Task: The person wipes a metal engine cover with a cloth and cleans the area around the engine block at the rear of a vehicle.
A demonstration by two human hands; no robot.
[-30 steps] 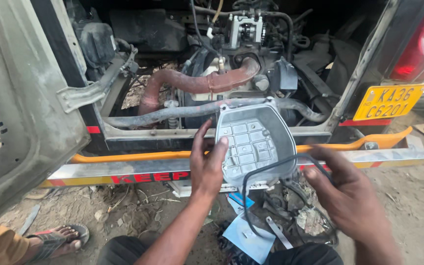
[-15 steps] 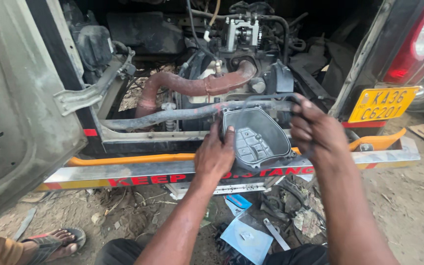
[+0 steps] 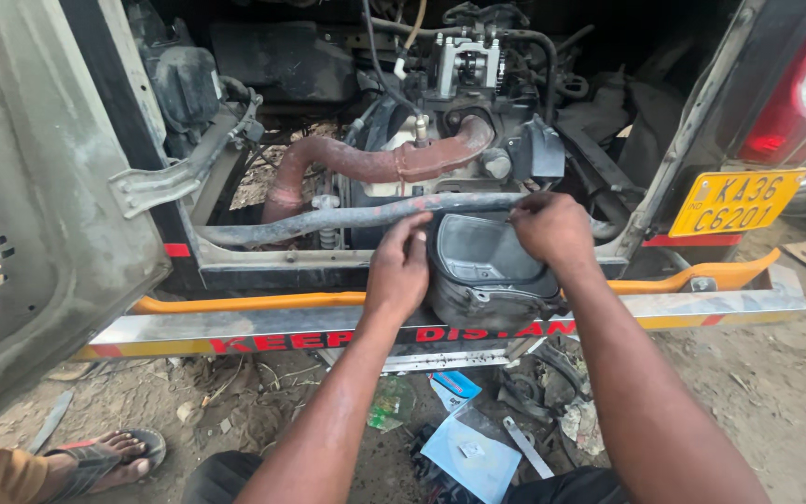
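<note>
Both our hands clamp on the dark housing: our left hand on its left side, our right hand on its upper right edge. It sits just above the chrome bumper, below the rusty pipe, touching the grey hose.

The housing sat between the left hand and the right hand, touching both. The hose ran just above the left hand and reached the right one. The bent pipe lay behind both hands, the bumper below them. A sandalled foot was far left of the left hand.
</note>
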